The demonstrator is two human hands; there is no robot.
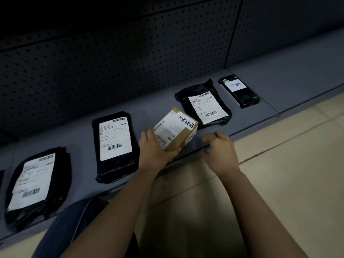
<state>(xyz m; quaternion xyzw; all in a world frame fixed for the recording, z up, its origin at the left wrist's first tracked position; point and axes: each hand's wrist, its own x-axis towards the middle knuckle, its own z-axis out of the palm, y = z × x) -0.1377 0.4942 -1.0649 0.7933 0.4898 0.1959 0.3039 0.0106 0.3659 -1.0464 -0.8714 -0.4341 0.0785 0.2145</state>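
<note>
Our left hand [154, 148] grips the cardboard box [172, 125] by its near corner, thumb along the brown side and fingers tucked under the labelled face. The box sits tilted, label up, over the shelf [297, 75]. We cannot tell whether its far end touches the surface. Our right hand [220, 151] hovers just to the right of the box, apart from it, with its fingers loosely curled and holding nothing.

The box sits in the gap between the middle bag [115, 146] and the right bag [204, 107], and its far corner comes close to the right bag. Both of our hands are over the shelf's front edge, which runs from lower left to upper right, with the floor [279, 164] beyond it. A left bag [37, 183] lies further along, and a black handset [240, 92] lies past the right bag. The shelf is bare to the right of the handset. Behind everything stands the perforated back panel [130, 62].
</note>
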